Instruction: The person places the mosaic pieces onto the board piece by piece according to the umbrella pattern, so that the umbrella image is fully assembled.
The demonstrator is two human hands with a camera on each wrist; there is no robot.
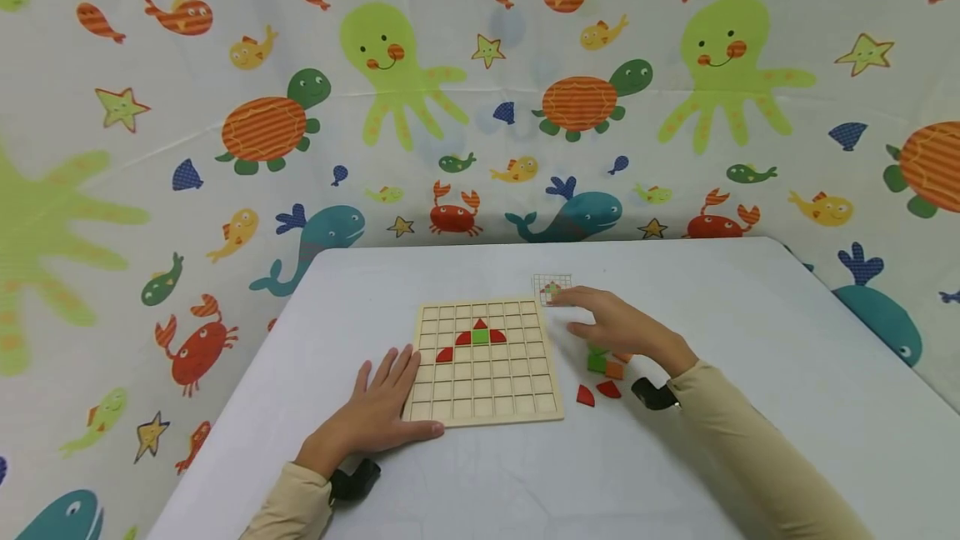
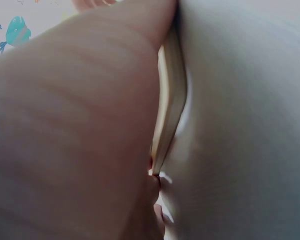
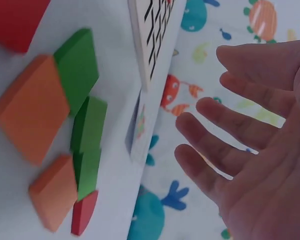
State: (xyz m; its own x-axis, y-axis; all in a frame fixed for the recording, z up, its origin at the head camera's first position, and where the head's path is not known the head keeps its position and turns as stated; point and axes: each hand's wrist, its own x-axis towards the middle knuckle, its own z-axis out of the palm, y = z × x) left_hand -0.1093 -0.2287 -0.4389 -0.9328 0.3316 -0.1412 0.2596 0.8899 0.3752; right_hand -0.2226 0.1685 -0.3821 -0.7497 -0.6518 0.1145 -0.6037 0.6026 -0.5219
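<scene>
A square wooden grid board [image 1: 517, 386] lies on the white table. In its cells are a green square [image 1: 480, 337], a red triangle [image 1: 480, 324] above it, and red quarter-round pieces [image 1: 445, 354] beside it and lower left. My left hand [image 1: 378, 411] rests with spread fingers along the board's left edge, thumb at the near corner. Beyond the board's far right corner, my right hand [image 1: 630, 330] reaches over a small pattern card [image 1: 543, 282], partly covering it. In the right wrist view that hand [image 3: 255, 140] has extended, parted fingers and holds nothing.
Right of the board, loose green pieces [image 1: 596, 362], orange pieces [image 1: 614, 370] and two red quarter-rounds [image 1: 586, 396] lie beneath and near the right forearm. A sea-animal patterned cloth [image 1: 480, 148] hangs behind the table [image 1: 480, 490]. Black devices [image 1: 655, 394] are strapped under both wrists.
</scene>
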